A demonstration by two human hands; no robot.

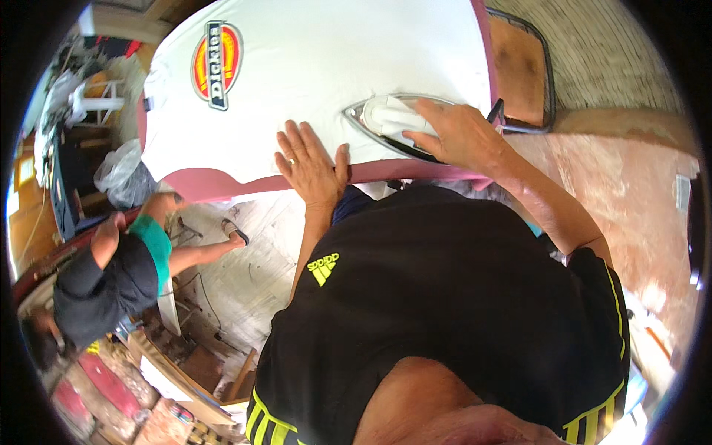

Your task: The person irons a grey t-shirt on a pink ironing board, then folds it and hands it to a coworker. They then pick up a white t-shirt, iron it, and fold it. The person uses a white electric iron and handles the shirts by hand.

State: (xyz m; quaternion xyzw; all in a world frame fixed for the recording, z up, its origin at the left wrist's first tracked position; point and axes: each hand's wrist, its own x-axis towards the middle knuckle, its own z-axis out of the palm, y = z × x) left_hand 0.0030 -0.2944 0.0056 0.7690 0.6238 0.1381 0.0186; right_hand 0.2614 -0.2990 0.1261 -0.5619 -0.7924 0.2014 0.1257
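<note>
A white T-shirt [326, 67] with a red, yellow and dark oval print near its left side lies spread over a pink-covered ironing board [215, 182]. My left hand [311, 165] rests flat on the shirt at the board's near edge, fingers spread, a ring on one finger. My right hand [460, 135] grips the handle of a white and silver iron [386, 119], which sits flat on the shirt with its tip pointing left.
A metal iron rest [523, 70] extends from the board's right end. A second person [122, 271] in dark and green clothes sits low at the left, one sandalled foot stretched out. Plastic bags and clutter lie at far left, wooden pieces below.
</note>
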